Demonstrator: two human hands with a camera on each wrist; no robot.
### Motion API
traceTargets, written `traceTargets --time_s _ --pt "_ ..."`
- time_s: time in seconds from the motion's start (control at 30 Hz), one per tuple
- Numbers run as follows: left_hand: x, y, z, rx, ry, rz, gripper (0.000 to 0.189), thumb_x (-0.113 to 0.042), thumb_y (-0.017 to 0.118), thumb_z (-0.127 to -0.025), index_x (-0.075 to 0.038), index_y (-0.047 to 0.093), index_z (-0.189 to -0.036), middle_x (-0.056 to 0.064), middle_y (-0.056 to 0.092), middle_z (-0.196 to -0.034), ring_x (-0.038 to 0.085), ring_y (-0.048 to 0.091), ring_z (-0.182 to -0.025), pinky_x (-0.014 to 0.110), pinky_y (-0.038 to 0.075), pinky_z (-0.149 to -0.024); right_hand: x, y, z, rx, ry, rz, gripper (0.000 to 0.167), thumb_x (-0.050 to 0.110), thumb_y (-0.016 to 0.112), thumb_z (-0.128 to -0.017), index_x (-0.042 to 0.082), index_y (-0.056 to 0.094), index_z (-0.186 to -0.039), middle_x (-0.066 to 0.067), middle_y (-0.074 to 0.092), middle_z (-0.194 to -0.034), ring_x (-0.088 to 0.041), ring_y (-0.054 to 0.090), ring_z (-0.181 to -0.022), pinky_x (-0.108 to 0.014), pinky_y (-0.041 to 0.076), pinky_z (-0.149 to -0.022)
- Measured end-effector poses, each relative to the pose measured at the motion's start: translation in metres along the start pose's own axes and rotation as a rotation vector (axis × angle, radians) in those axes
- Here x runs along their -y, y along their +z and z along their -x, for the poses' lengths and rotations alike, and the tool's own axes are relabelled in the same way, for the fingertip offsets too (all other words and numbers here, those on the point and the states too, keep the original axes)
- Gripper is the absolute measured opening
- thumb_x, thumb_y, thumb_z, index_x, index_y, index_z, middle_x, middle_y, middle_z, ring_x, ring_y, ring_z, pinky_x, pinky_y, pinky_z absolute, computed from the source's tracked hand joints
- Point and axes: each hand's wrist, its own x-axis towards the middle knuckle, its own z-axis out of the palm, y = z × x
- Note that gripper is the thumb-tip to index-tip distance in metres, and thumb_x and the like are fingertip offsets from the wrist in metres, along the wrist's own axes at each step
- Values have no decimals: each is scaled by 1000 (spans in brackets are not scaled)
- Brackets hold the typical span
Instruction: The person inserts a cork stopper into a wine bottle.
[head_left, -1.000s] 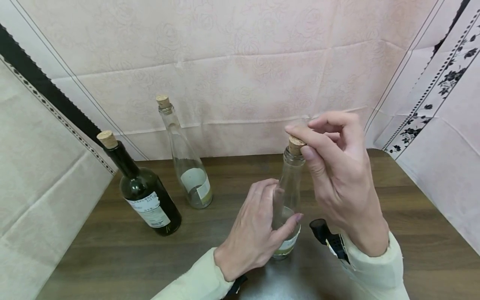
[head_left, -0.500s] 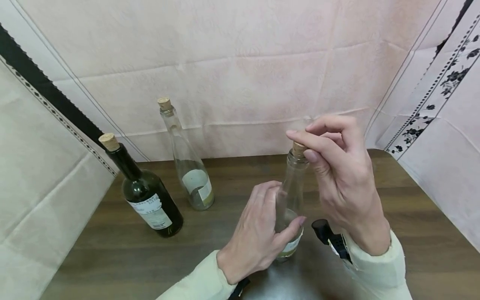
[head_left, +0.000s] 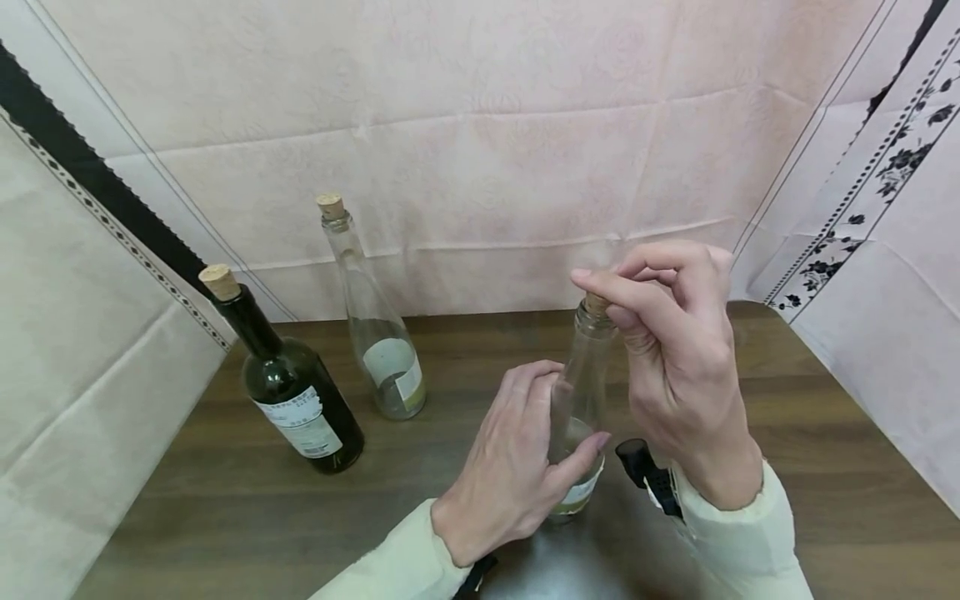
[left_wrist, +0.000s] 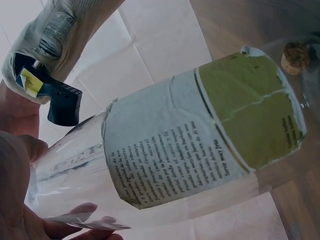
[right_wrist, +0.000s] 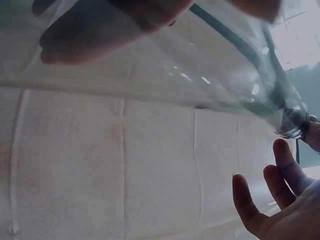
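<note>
A clear glass bottle (head_left: 588, 379) with a torn white-and-green label (left_wrist: 165, 135) stands slightly tilted on the table in the head view. My left hand (head_left: 506, 471) holds its body, thumb in front and fingers along the left side. At the mouth, a cork (head_left: 596, 303) is pinched by my right hand (head_left: 682, 358), the index finger lying across its top and the thumb at its side. Most of that cork is hidden under the finger. In the right wrist view, the remaining fingers (right_wrist: 282, 185) of the right hand spread out below the glass mouth (right_wrist: 292, 122).
Left on the wooden table (head_left: 225, 508) stand a dark corked wine bottle (head_left: 303, 396) and another clear corked bottle (head_left: 378, 333). Pale cloth (head_left: 480, 150) hangs behind. A brown cork lump (left_wrist: 295, 57) shows near the labelled bottle's base; whether inside or beyond, I cannot tell.
My right hand has moved slightly down, and less of the cork shows above the bottle's mouth. The left hand keeps its hold, shifted slightly right with the bottle.
</note>
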Motion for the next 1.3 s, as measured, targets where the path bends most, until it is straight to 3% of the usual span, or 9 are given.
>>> traceTargets --time_s 0.13,0.27,0.33,0.47,0.6,0.67,0.8,1.0,1.3 --pt "1 1 0 8 6 -12 52 -45 72 -92 -9 56 -125 4 56 -132 17 53 -125 31 47 -108 2 -7 2 68 20 16 45 39 49 -105 3 76 -112 -27 54 -111 -32 38 -119 -23 43 -88" --pt "2 1 1 14 2 -10 51 -46 73 -91 -9 57 -123 4 56 -132 17 53 -126 32 47 -108 3 -14 3 130 24 23 47 41 48 -105 5 72 -122 -30 50 -118 -35 36 -127 -26 41 -96" --pt "1 0 2 20 -7 -4 51 -46 73 -91 -9 57 -123 4 55 -133 17 52 -127 32 46 -109 2 -15 3 142 17 24 47 41 48 -105 5 70 -127 -30 50 -119 -34 44 -120 -29 36 -100" --pt "1 0 1 32 -21 2 54 -47 72 -91 -9 58 -125 5 54 -136 18 51 -129 32 45 -110 -1 -19 4 143 16 14 49 41 49 -105 4 66 -132 -30 50 -118 -22 56 -99 -30 31 -98" --pt "2 1 1 13 -30 -14 59 -48 72 -91 -6 56 -130 6 54 -138 18 51 -129 33 46 -109 -2 -24 5 123 51 53 51 43 49 -106 3 66 -131 -30 49 -115 -16 50 -95 -30 26 -97" --pt "3 1 1 -1 -39 -21 61 -49 71 -92 -6 55 -132 5 53 -138 18 51 -129 33 47 -108 -2 -26 5 115 70 84 51 45 49 -105 4 67 -131 -29 51 -113 -19 47 -99 -31 22 -99" --pt "5 0 1 -14 -56 -43 60 -51 70 -92 -9 54 -132 4 54 -137 18 51 -128 36 47 -107 -1 -29 5 139 130 118 48 41 50 -106 5 66 -134 -27 57 -117 -28 48 -108 -27 29 -100" --pt "11 -3 -1 -10 -93 -76 62 -55 68 -93 -10 54 -133 5 55 -137 21 51 -129 40 46 -106 -3 -39 10 238 222 150 39 29 53 -105 8 64 -136 -18 60 -125 -21 54 -116 -21 36 -102" --pt "24 -7 -6 -8 -165 -81 59 -57 64 -95 -11 55 -131 3 55 -134 21 52 -124 40 46 -105 -10 -49 20 352 244 210 39 21 60 -99 12 63 -138 -9 62 -134 -26 53 -122 -22 33 -101"
